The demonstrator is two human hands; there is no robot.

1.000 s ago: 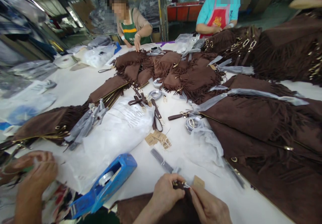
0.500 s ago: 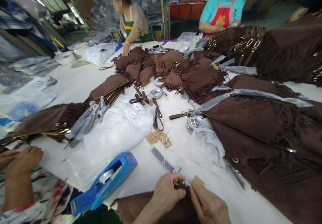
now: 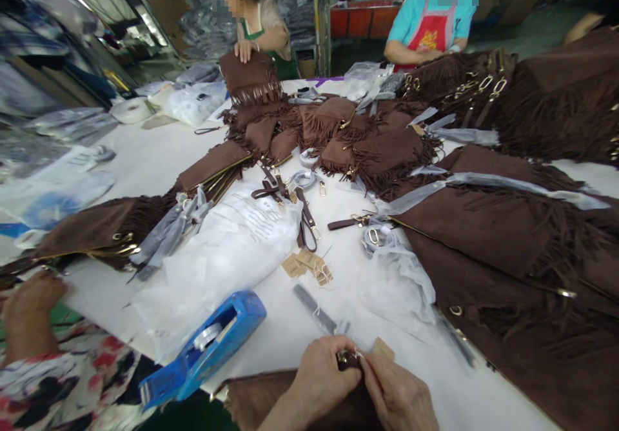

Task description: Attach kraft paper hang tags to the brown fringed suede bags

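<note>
A brown suede-like bag [image 3: 258, 392] lies at the bottom edge, partly under my forearms. My left hand [image 3: 322, 376] is closed on the bag's upper edge, where some gold hardware [image 3: 344, 356] shows between the fingers. Close beside it, my right hand [image 3: 400, 389] pinches a thin white tag string [image 3: 358, 353] against that hardware. The string's tan hang tag [image 3: 384, 348] sticks out above the right fingers. Just beyond my hands are a grey strip [image 3: 314, 308] and several loose tan tags [image 3: 308, 264] with strings.
A blue tape dispenser [image 3: 206, 347] stands left of my hands, near a white plastic bag [image 3: 232, 237]. Brown fringed bags [image 3: 493, 244] are piled on the right and across the middle. A co-worker's hand [image 3: 31, 299] is at far left; other people stand across the table.
Across the table, a co-worker has lifted a fringed bag upright. The neighbour's hand at left has shifted left and a little down. My hands have barely moved, still at the same spot.
</note>
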